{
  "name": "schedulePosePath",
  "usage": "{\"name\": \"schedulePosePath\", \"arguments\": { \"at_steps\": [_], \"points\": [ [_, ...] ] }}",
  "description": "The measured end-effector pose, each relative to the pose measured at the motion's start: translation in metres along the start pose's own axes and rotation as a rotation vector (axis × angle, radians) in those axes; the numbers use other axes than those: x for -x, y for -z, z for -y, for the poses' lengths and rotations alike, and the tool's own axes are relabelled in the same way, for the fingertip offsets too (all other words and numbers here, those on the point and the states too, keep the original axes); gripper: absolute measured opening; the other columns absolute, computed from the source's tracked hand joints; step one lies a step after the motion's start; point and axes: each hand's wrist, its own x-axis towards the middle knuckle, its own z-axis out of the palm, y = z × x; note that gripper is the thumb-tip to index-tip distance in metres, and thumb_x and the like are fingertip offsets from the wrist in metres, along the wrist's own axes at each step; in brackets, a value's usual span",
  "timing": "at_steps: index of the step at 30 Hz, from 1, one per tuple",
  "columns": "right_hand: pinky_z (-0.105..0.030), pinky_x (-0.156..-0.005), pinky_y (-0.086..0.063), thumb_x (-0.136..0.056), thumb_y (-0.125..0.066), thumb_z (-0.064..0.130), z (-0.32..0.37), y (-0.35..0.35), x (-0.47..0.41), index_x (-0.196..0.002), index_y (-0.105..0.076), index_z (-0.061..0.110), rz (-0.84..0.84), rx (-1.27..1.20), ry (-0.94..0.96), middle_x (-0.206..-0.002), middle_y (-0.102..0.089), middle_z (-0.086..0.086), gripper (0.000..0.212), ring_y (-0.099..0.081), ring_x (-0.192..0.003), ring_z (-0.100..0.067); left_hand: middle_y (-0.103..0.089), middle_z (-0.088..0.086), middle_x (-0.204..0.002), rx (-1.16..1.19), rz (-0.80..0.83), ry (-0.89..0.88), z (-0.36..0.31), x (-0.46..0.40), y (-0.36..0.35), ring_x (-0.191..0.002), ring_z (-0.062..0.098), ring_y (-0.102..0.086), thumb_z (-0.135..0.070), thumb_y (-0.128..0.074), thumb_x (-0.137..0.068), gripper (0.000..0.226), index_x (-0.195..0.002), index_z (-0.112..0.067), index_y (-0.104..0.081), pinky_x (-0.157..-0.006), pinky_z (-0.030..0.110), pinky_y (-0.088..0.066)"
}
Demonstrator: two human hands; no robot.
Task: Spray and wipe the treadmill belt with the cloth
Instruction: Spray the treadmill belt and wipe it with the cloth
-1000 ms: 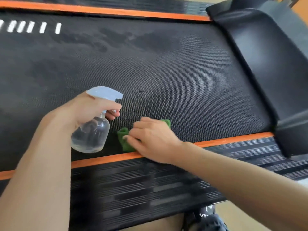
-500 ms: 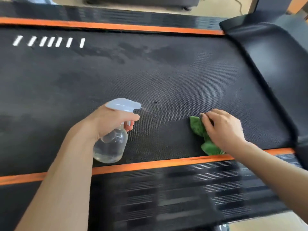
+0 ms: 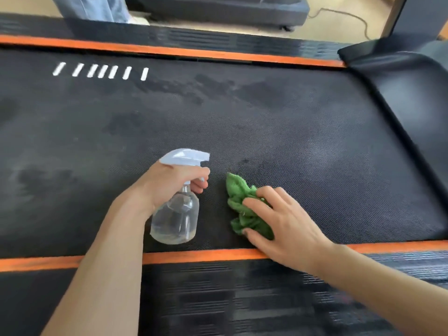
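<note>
Black textured treadmill belt (image 3: 278,132) fills the view, running left to right between two orange edge strips (image 3: 194,255), with white dash marks (image 3: 101,71) at its far left and darker damp patches across its middle.

On the near part of the belt lies the green cloth (image 3: 238,197), bunched into a lump whose long axis runs roughly from the near edge toward the far one. The right hand (image 3: 283,224) lies on its right half, fingers spread and only lightly bent, pressing it flat to the belt; the bare cloth sticks out to the hand's left.

Just beside it, to the left and apart from it, the left hand (image 3: 169,183) grips the neck of a clear spray bottle (image 3: 175,214), a finger curled on the trigger. The bottle hangs near upright above the belt, its pale nozzle (image 3: 186,156) pointing right and slightly away, toward the belt just beyond the cloth's far tip.

A spray from here would likely land just ahead of the cloth, so the right hand, already on it, is the nearer one to push into the wet spot.
</note>
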Motion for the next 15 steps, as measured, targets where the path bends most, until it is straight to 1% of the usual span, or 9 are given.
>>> {"name": "schedulePosePath", "arguments": {
  "at_steps": [2, 6, 8, 9, 10, 12, 13, 14, 15],
  "points": [
    [-0.042, -0.086, -0.052, -0.094, -0.058, 0.047, -0.021, 0.005, -0.01, -0.13, -0.056, 0.021, 0.046, 0.062, 0.092, -0.123, -0.049, -0.005, 0.045, -0.051, -0.098, -0.026, -0.084, 0.008, -0.092, -0.019, -0.007, 0.0, 0.0, 0.0, -0.002, -0.094, 0.025, -0.081, -0.03, -0.08, -0.087, 0.031, -0.097, -0.001, -0.081, -0.106, 0.047, -0.057],
    [-0.038, -0.069, -0.052, -0.099, -0.051, 0.038, -0.038, -0.003, -0.041, -0.115, -0.061, 0.015, 0.028, 0.177, 0.361, -0.108, -0.05, -0.009, 0.03, -0.053, -0.087, -0.028, -0.084, 0.008, -0.092, -0.01, -0.047, 0.009, 0.005, -0.007, -0.002, -0.092, 0.023, -0.081, -0.028, -0.079, -0.09, 0.029, -0.097, 0.0, -0.081, -0.099, 0.038, -0.059],
    [-0.036, -0.061, -0.051, -0.1, -0.047, 0.038, -0.061, -0.003, -0.061, -0.109, -0.062, 0.014, -0.001, 0.237, 0.395, -0.103, -0.051, -0.01, 0.03, -0.054, -0.085, -0.028, -0.084, 0.006, -0.089, -0.014, -0.015, 0.024, 0.004, -0.01, -0.002, -0.086, 0.02, -0.081, -0.038, -0.081, -0.08, 0.038, -0.096, -0.003, -0.08, -0.096, 0.038, -0.06],
    [-0.036, -0.06, -0.053, -0.1, -0.045, 0.038, -0.079, -0.001, -0.075, -0.109, -0.062, 0.014, -0.061, 0.283, 0.298, -0.103, -0.05, -0.011, 0.031, -0.055, -0.087, -0.03, -0.084, 0.004, -0.086, -0.025, 0.009, 0.052, 0.004, -0.014, -0.002, -0.081, 0.016, -0.081, -0.043, -0.081, -0.073, 0.044, -0.095, -0.005, -0.08, -0.096, 0.039, -0.061],
    [-0.04, -0.063, -0.055, -0.099, -0.044, 0.039, -0.098, 0.0, -0.089, -0.112, -0.062, 0.013, -0.148, 0.315, 0.105, -0.106, -0.05, -0.013, 0.034, -0.056, -0.091, -0.034, -0.083, 0.003, -0.084, -0.035, 0.011, 0.078, 0.004, -0.018, -0.003, -0.079, 0.015, -0.081, -0.045, -0.081, -0.071, 0.044, -0.093, -0.007, -0.08, -0.096, 0.039, -0.061],
    [-0.046, -0.077, -0.051, -0.099, -0.045, 0.038, -0.132, 0.006, -0.113, -0.125, -0.057, 0.014, -0.276, 0.252, -0.488, -0.117, -0.05, -0.017, 0.038, -0.055, -0.103, -0.041, -0.084, 0.002, -0.087, -0.052, 0.016, 0.047, 0.004, -0.015, -0.005, -0.086, 0.017, -0.081, -0.039, -0.08, -0.078, 0.033, -0.091, -0.009, -0.081, -0.093, 0.037, -0.059],
    [-0.045, -0.081, -0.047, -0.099, -0.045, 0.038, -0.14, 0.005, -0.122, -0.129, -0.055, 0.014, -0.329, 0.16, -0.719, -0.121, -0.051, -0.019, 0.039, -0.054, -0.106, -0.042, -0.084, 0.002, -0.089, -0.062, 0.012, 0.014, 0.004, -0.014, -0.006, -0.089, 0.018, -0.081, -0.038, -0.08, -0.08, 0.03, -0.09, -0.009, -0.082, -0.093, 0.037, -0.058],
    [-0.043, -0.081, -0.044, -0.099, -0.045, 0.037, -0.136, 0.002, -0.131, -0.128, -0.055, 0.012, -0.351, 0.107, -0.813, -0.121, -0.051, -0.019, 0.038, -0.054, -0.107, -0.042, -0.083, 0.003, -0.089, -0.06, -0.003, 0.0, 0.004, -0.015, -0.005, -0.089, 0.018, -0.08, -0.036, -0.079, -0.082, 0.029, -0.088, -0.008, -0.081, -0.093, 0.038, -0.058],
    [-0.041, -0.079, -0.042, -0.098, -0.046, 0.036, -0.124, -0.003, -0.136, -0.123, -0.056, 0.011, -0.35, 0.104, -0.8, -0.119, -0.053, -0.019, 0.036, -0.055, -0.105, -0.042, -0.083, 0.005, -0.089, -0.046, 0.005, -0.002, 0.006, -0.014, -0.004, -0.086, 0.016, -0.08, -0.033, -0.079, -0.084, 0.026, -0.087, -0.007, -0.081, -0.093, 0.038, -0.059]
  ]
}}
